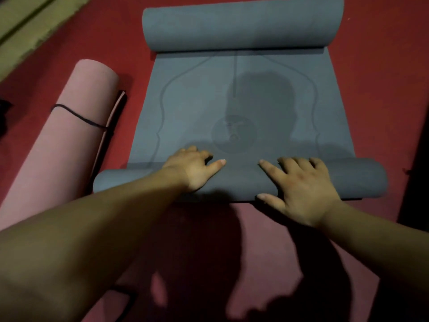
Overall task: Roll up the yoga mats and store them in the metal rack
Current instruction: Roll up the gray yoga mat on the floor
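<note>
A grey yoga mat (239, 103) lies on the red floor, flat in the middle, with its far end curled into a thick roll (241, 26) and its near end rolled into a thin tube (357, 177). My left hand (195, 168) rests on top of the near roll, left of centre, its fingers curled over the roll's far side. My right hand (304, 187) presses on the same roll right of centre, fingers spread and fairly straight. A pink yoga mat (58, 149) lies rolled up to the left, tied with a black cord (79, 117).
Red carpet (376, 89) covers the floor around both mats. An olive-coloured mat or strip (25, 24) lies at the top left corner. A dark object (4, 112) shows at the left edge. No metal rack is in view.
</note>
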Action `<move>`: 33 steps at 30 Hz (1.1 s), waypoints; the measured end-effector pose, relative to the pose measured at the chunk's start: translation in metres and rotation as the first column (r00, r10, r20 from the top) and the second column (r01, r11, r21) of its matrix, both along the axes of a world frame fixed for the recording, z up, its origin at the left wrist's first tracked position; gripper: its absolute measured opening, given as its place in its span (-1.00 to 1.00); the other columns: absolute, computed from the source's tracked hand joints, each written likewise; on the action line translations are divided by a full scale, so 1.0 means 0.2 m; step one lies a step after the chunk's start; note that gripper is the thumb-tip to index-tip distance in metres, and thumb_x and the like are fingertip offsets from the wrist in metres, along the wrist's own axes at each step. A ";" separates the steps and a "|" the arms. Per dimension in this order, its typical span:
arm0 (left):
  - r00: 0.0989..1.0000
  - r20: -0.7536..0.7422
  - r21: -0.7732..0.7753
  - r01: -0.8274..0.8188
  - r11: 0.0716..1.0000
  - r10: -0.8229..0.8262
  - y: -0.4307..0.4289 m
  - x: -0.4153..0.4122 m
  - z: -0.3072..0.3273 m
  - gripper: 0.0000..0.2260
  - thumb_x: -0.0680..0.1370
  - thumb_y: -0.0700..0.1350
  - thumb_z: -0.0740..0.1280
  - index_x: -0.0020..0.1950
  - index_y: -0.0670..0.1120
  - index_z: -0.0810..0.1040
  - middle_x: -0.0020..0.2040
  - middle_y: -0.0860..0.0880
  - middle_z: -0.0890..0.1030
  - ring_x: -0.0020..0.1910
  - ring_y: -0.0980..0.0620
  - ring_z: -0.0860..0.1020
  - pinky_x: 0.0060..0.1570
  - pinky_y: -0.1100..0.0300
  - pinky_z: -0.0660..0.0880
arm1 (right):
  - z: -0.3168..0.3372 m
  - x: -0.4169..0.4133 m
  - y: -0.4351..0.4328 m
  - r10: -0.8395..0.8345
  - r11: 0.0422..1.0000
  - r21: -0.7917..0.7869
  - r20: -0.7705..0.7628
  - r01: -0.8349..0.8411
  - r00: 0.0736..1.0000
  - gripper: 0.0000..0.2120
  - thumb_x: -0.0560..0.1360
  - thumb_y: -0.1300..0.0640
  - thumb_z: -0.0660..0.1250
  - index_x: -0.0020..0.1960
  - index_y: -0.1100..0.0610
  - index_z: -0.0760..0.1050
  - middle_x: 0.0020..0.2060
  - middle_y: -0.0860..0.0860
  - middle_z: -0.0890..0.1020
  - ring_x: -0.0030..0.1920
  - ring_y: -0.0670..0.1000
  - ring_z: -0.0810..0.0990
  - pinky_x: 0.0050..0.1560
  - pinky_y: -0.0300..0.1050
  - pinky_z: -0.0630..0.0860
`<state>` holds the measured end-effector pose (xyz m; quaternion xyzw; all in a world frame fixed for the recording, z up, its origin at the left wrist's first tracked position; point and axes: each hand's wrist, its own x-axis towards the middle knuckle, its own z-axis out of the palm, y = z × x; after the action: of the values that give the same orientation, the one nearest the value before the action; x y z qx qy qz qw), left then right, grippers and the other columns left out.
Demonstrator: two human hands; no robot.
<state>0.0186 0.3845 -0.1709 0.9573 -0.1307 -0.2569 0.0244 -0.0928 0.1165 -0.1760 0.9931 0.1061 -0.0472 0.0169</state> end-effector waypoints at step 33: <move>0.937 0.344 0.092 0.024 0.995 -0.054 -0.03 -0.05 0.00 -0.29 0.51 0.49 -0.17 0.53 0.19 0.29 0.35 -0.04 0.51 0.32 -0.13 0.45 0.21 -0.08 0.36 | 0.04 0.40 -0.04 -0.030 0.995 0.095 0.037 0.026 0.999 -0.21 0.47 -0.54 -0.13 0.42 -0.08 0.41 0.12 0.04 0.65 0.15 0.16 0.61 0.08 0.04 0.48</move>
<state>0.0078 0.3777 -0.1718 0.9849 -0.1406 -0.0903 -0.0454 -0.0132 0.1090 -0.1686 0.9949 0.0938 -0.0233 -0.0286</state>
